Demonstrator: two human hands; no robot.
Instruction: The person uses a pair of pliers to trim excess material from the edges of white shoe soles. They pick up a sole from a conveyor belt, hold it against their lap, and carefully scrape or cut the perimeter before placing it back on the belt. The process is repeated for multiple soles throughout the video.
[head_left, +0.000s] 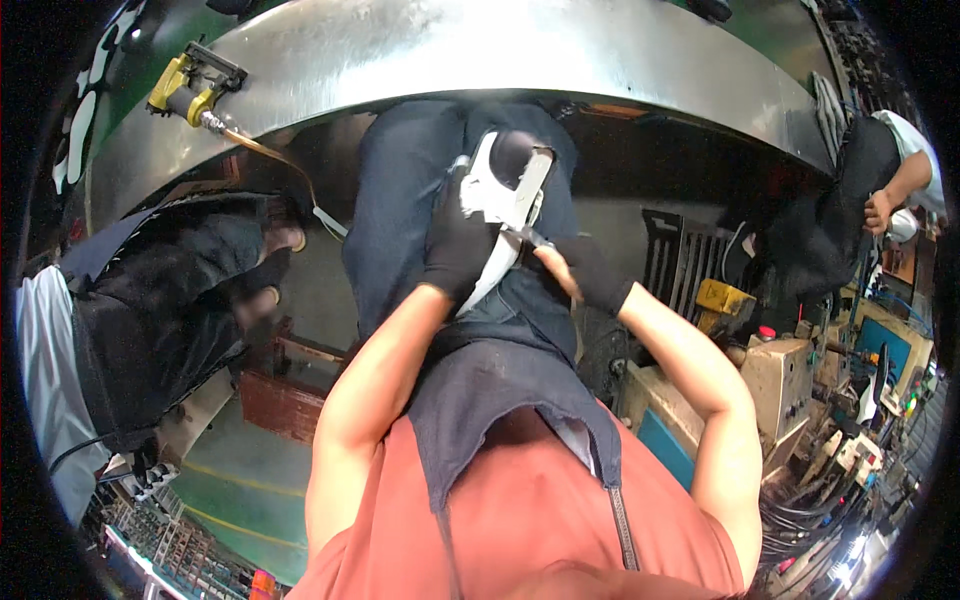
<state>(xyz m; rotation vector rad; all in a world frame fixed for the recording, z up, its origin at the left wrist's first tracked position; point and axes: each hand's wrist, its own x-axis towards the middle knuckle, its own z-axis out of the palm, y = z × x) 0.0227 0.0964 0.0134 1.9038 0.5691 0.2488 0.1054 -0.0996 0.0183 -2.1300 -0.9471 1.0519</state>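
Observation:
My left hand (460, 243), in a black glove with bare fingertips, grips the side of a white shoe upper (487, 185) above my lap. A dark rounded area shows at the upper's far end, and a pale strip lies along its right side. A loose white flap (490, 278) hangs from it toward me. Just right of the flap is my right hand (583, 270), gloved the same way, with its fingers drawn together. A small greyish piece sticks out between its fingertips and the upper, too blurred to name.
A curved metal bench (330, 50) spans the far side, with a yellow-and-black air nail gun (195, 85) and its hose (265, 150) at the left. One person (170, 300) sits at left, another (890, 190) at far right. Machine boxes (775, 385) and cables crowd the right.

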